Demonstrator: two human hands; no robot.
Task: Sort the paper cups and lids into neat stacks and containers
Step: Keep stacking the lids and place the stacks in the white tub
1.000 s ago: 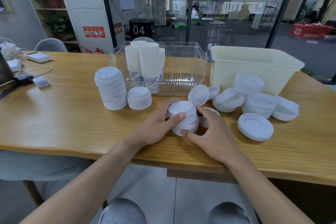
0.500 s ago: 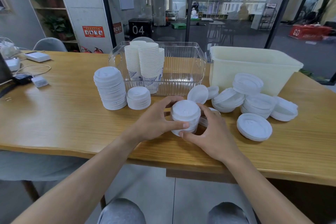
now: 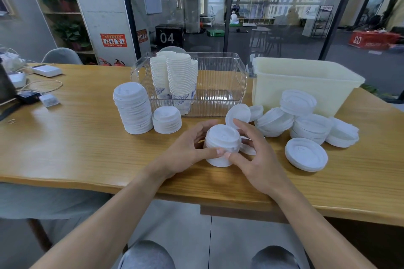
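A short stack of white lids (image 3: 222,141) stands on the wooden table (image 3: 87,148) near its front edge. My left hand (image 3: 185,150) grips its left side, thumb on the front. My right hand (image 3: 253,155) holds the right side, thumb at the front and fingers spread behind. To the left stand a tall lid stack (image 3: 133,108) and a low one (image 3: 167,119). Stacked paper cups (image 3: 175,78) stand in the clear bin (image 3: 220,94). Several untidy lid piles (image 3: 310,124) and one flat lid pile (image 3: 306,154) lie to the right.
A cream plastic tub (image 3: 303,85) stands at the back right beside the clear bin. Cables and small devices (image 3: 32,94) lie at the far left of the table. A grey chair (image 3: 62,55) and glass walls are behind the table.
The tilted lid stack between my hands has been set upright. My right hand's fingers have spread and lifted around its right side.
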